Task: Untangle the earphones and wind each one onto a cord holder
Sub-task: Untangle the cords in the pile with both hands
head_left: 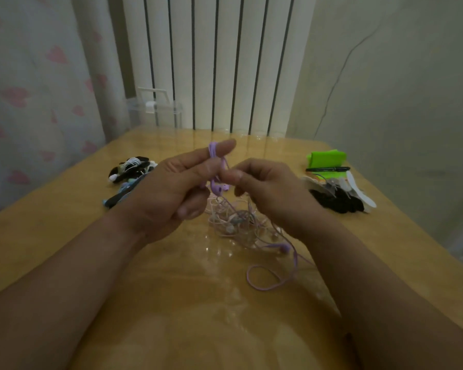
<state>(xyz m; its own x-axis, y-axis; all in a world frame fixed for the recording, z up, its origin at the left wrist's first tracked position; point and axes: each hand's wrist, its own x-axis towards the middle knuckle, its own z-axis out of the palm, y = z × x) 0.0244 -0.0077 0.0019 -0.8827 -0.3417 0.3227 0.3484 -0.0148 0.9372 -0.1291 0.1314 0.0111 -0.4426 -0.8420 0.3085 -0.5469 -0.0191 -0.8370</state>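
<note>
Looping round the outstretched forefinger of the left hand [171, 188], the purple earphone cord [213, 150] sits in a few tight turns near the fingertip. In the head view this looks like a way to gather freed cord so it cannot fall back into the knot. The other fingers of that hand curl in beneath it. One purple earbud [217, 188] hangs just under the hand. The right hand [267, 188] is closed to a narrow pinch on the same cord just beside the forefinger, seemingly to feed and tension it. Both hands are raised over the middle of the worktop [171, 303]. Directly beneath them lies the tangle [235, 220] of pale pink and white earphones, and the purple cord runs down through it. Its slack end trails in a loose loop [267, 279] on the near right. By my reading the untangling is only partly done. A heap of black and white cord holders [337, 196] lies to the right, within easy reach for winding. To the far left a pile of wound earphones [131, 169] is set apart from the knot, probably so finished sets stay separate. A green block [326, 157] and a black pen [328, 169] lie beyond the holders.
</note>
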